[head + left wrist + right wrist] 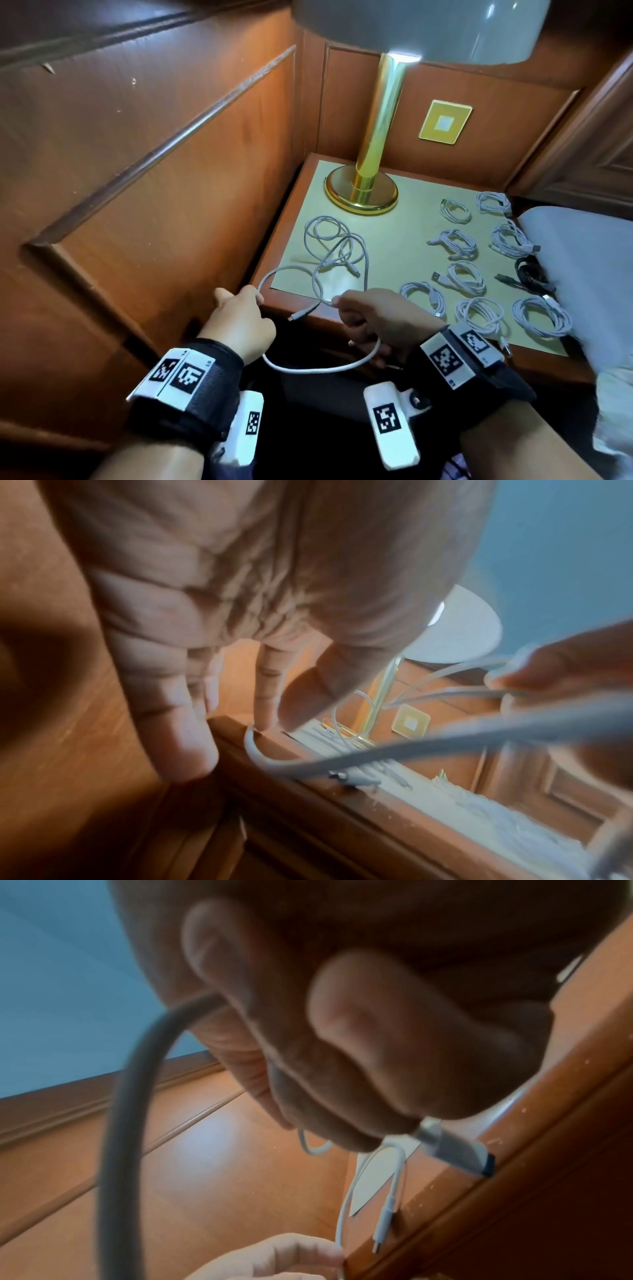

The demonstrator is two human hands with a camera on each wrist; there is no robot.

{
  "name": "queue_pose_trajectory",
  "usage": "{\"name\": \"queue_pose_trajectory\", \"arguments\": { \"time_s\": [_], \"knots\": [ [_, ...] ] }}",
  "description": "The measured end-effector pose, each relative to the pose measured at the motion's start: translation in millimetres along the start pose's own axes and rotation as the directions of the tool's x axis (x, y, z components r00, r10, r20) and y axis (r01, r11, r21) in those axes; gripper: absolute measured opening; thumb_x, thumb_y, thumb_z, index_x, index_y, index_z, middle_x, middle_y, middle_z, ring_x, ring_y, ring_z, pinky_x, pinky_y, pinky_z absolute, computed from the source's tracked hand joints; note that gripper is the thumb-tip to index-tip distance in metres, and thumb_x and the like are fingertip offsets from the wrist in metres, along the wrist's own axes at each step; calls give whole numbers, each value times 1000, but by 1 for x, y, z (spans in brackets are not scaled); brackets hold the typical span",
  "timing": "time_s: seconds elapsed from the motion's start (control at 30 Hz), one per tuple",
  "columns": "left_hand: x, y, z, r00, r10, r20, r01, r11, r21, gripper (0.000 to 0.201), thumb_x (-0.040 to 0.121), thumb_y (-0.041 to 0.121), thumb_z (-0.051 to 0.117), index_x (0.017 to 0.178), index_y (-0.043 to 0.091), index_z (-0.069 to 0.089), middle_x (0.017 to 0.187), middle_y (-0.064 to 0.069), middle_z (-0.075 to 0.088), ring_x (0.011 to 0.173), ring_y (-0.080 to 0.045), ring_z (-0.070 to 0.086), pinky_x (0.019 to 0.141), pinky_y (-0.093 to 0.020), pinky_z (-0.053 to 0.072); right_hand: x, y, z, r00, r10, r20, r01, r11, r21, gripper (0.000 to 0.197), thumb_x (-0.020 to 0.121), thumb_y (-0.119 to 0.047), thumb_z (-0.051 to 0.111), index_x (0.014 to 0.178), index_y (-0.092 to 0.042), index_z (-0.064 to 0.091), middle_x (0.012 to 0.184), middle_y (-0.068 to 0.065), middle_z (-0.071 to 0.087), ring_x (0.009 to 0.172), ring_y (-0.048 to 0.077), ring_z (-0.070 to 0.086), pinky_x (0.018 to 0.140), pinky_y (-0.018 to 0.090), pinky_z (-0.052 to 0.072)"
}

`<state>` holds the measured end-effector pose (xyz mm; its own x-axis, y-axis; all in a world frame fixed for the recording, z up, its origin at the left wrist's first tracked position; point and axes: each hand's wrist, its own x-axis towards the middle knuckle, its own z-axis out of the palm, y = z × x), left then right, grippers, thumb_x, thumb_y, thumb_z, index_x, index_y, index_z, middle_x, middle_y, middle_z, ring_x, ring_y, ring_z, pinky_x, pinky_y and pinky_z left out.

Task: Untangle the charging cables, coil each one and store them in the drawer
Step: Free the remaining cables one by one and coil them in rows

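Note:
A loose tangle of white charging cable [334,253] lies on the yellow mat [404,246] of the nightstand, left of centre. One strand runs off the front edge to my left hand [257,298], which pinches it between thumb and forefinger [270,718]. My right hand [342,305] has its fingers curled round the same cable [116,1123], and a slack loop [318,368] hangs between the hands. A small plug [301,313] dangles at the table front. A USB plug [455,1150] shows just past the right hand's curled fingers. No drawer is plainly seen.
Several coiled white cables [469,277] and a black one [527,274] lie in rows on the mat's right half. A brass lamp [361,192] stands at the back. Wood panelling [137,171] closes the left side, and white bedding [582,267] borders the right.

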<state>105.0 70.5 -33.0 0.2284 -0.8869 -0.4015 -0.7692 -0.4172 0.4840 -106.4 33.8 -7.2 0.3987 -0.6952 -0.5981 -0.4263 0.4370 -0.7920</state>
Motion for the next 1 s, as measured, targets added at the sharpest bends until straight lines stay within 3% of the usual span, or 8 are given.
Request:
{"name": "queue_pose_trajectory", "arguments": {
  "time_s": [0.13,0.23,0.33,0.5,0.63,0.77,0.87,1.0],
  "knots": [
    [8,-5,-2,998,-33,-52,31,999,-37,20,90,22,51,109,29,53,119,-4,41,76,-15,57,81,-27,42,-5,0,-1,1000,-7,-29,3,988,-156,43,91,-33,52,51,-23,40,50,1,31,38,20,28,42,26,30],
    [11,-9,3,999,-30,-29,24,984,-177,17,81,30,64,94,31,53,104,-8,63,70,-23,71,82,-36,57,-10,1,6,998,-33,-47,22,975,-223,36,88,-38,53,58,-21,41,50,-1,33,40,20,31,41,26,34],
    [9,-9,9,1000,2,-3,-3,967,-253,16,87,13,69,93,20,55,82,-8,69,63,-24,74,81,-45,60,-13,6,15,994,-83,-69,56,942,-330,39,89,-43,50,58,-22,42,49,-4,38,42,17,35,46,27,35],
    [-25,-2,5,992,122,-19,-123,965,-232,8,88,11,68,80,10,68,56,-6,70,49,-19,69,65,-31,57,-36,22,23,981,-174,-85,96,819,-566,48,101,-43,47,61,-20,60,40,-11,47,40,1,43,55,24,34],
    [-75,3,21,955,269,128,-230,939,-256,9,85,7,71,77,4,68,54,-15,64,41,-25,57,44,-26,44,-69,45,26,966,-211,-148,112,862,-495,49,103,-47,41,76,-18,69,57,-7,59,55,6,58,62,27,44],
    [-109,7,54,967,210,147,-199,976,-89,12,87,16,71,76,10,67,52,-6,65,39,-20,53,36,-24,40,-110,75,18,944,-142,-299,35,942,-335,50,104,-48,30,98,-11,63,79,8,71,70,23,71,86,41,56],
    [-128,10,62,981,143,132,-163,974,157,11,89,25,66,81,18,64,65,-1,69,46,-14,57,43,-20,41,-143,98,1,889,-184,-420,-84,836,-542,44,106,-41,27,98,-12,58,95,5,64,94,27,63,87,38,47],
    [-144,20,57,956,286,59,-292,934,205,34,88,42,70,114,27,54,95,6,66,79,-13,61,75,-26,48,-177,123,1,908,-213,-362,-12,848,-530,49,106,-41,33,79,-11,61,78,7,69,75,18,64,72,32,44]
  ]
}}
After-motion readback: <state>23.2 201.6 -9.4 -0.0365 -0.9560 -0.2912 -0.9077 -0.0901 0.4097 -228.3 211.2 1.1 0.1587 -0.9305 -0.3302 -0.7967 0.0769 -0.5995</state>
